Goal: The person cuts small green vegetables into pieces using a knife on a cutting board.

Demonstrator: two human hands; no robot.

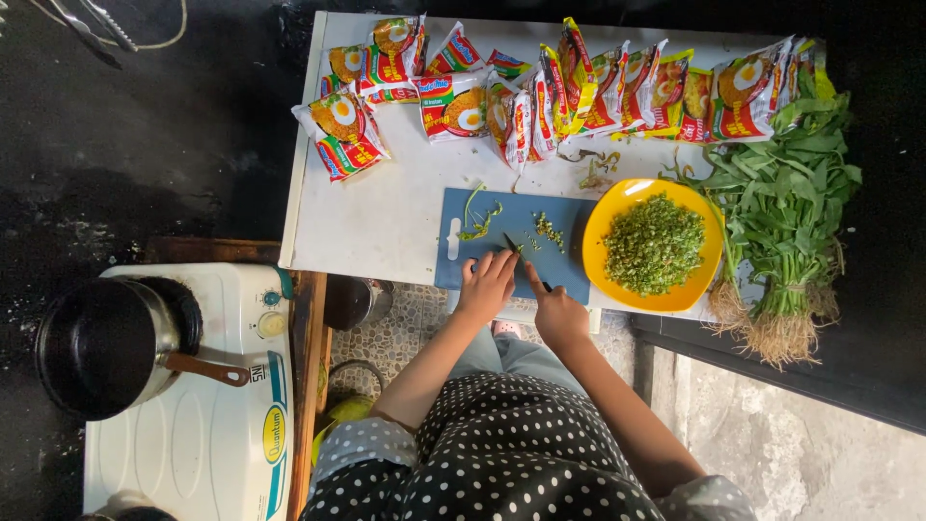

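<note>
A white table [386,217] carries a blue cutting board [559,275]. Beside the board's far-right edge lies a bundle of leafy greens [786,207], then a yellow bowl [699,280] of chopped greens touching it. On the board, the left hand [487,285] presses flat, fingers spread, grasping nothing; the right hand [558,316] grips a knife [511,243] near chopped bits [548,230].

You see the white table [386,222] lit brightly and evenly from above, its top almost washed out toward the near left corner. Beyond its edges the dark floor [145,125] falls into deep shade with faint sheen. Shadows are soft and short. The picture is sharp at the centre, slightly stretched at the corners.
</note>
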